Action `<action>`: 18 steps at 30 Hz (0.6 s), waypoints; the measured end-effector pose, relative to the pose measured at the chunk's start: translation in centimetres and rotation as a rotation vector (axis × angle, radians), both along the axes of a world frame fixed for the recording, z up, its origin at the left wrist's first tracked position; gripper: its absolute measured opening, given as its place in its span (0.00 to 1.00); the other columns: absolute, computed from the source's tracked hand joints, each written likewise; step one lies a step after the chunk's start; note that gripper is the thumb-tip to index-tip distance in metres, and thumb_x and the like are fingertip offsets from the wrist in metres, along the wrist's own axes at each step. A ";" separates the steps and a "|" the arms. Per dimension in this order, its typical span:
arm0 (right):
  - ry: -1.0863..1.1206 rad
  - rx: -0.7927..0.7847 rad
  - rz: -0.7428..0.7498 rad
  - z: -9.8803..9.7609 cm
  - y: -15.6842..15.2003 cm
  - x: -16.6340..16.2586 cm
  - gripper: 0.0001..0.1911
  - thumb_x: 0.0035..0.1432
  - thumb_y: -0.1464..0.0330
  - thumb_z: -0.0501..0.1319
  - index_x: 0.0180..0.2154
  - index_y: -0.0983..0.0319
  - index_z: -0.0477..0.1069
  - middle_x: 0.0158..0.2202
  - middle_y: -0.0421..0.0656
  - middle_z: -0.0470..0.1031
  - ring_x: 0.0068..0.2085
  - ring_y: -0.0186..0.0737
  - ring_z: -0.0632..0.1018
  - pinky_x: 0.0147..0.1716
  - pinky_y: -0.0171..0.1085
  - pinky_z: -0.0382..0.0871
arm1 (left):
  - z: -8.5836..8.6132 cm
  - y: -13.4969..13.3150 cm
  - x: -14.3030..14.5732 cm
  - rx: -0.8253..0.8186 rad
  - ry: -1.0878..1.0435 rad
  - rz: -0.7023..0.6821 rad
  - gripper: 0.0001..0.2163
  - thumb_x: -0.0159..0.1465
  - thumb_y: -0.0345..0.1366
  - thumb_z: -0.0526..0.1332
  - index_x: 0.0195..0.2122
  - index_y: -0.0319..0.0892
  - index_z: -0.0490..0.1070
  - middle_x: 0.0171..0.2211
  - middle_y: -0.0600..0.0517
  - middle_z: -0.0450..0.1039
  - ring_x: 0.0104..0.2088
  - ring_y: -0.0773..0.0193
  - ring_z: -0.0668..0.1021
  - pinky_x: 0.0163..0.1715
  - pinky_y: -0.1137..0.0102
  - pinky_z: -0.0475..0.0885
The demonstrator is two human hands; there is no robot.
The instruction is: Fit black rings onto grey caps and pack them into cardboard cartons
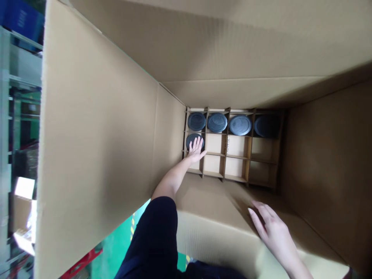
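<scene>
Deep inside a large cardboard box (209, 193), my left hand (196, 149) rests with fingers spread on a dark round object (191, 138) in the second row of the leftmost column. A cardboard divider grid (215, 154) splits the bottom into cells. Along the far row sit similar dark round objects: one at the left (197, 121), then others (217, 122), (240, 124) and a shaded one (266, 126) at the right. Over the near wall hovers my right hand (269, 223), fingers apart, holding nothing.
Tall box flaps rise at the left (99, 139), far side (232, 46) and right (331, 162). Outside on the left are a metal shelf rack (26, 77), a blue bin (23, 19), a small open carton (24, 213), a red metal part (81, 265) and green floor (113, 244).
</scene>
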State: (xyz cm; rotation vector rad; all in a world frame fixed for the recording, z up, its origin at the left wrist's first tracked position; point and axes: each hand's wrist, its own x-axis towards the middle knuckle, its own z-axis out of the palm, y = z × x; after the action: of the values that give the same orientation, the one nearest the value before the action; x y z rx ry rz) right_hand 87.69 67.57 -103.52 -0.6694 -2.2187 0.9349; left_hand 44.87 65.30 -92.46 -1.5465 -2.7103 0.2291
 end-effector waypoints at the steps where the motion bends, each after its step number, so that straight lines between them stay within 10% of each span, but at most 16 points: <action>1: 0.010 -0.001 -0.001 0.0 0.0 -0.1 0.19 0.73 0.54 0.52 0.55 0.57 0.71 0.51 0.48 0.80 0.51 0.52 0.82 0.49 0.50 0.81 | 0.2 0.4 -0.1 0.041 0.031 -0.003 0.38 0.72 0.49 0.50 0.76 0.36 0.37 0.77 0.40 0.28 0.76 0.49 0.34 0.72 0.47 0.33; 5: 0.047 -0.011 0.007 0.4 0.0 -0.4 0.17 0.73 0.55 0.52 0.53 0.56 0.71 0.49 0.47 0.80 0.49 0.50 0.83 0.48 0.48 0.81 | 1.9 3.4 -1.2 0.242 0.171 0.128 0.38 0.72 0.49 0.47 0.76 0.32 0.37 0.77 0.40 0.26 0.76 0.50 0.32 0.73 0.50 0.31; 13: 0.131 -0.064 0.019 2.2 0.0 -1.8 0.17 0.74 0.59 0.51 0.52 0.59 0.74 0.48 0.49 0.81 0.48 0.47 0.83 0.49 0.45 0.80 | 4.5 5.3 -2.6 0.131 0.156 0.227 0.41 0.71 0.52 0.48 0.76 0.32 0.35 0.77 0.38 0.27 0.76 0.49 0.36 0.73 0.49 0.35; 18: 0.207 -0.027 -0.022 3.1 0.3 -3.2 0.17 0.75 0.63 0.50 0.48 0.62 0.76 0.45 0.49 0.82 0.45 0.46 0.83 0.48 0.45 0.80 | 4.5 6.2 2.3 0.120 0.263 -0.017 0.38 0.71 0.50 0.49 0.76 0.34 0.38 0.77 0.40 0.30 0.76 0.50 0.36 0.72 0.48 0.33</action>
State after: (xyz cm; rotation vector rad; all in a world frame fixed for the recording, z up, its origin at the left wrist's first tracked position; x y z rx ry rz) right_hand 84.53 67.87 -100.40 -0.5803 -2.0165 0.9792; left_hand 47.17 71.47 -87.98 -1.3972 -2.4613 0.2457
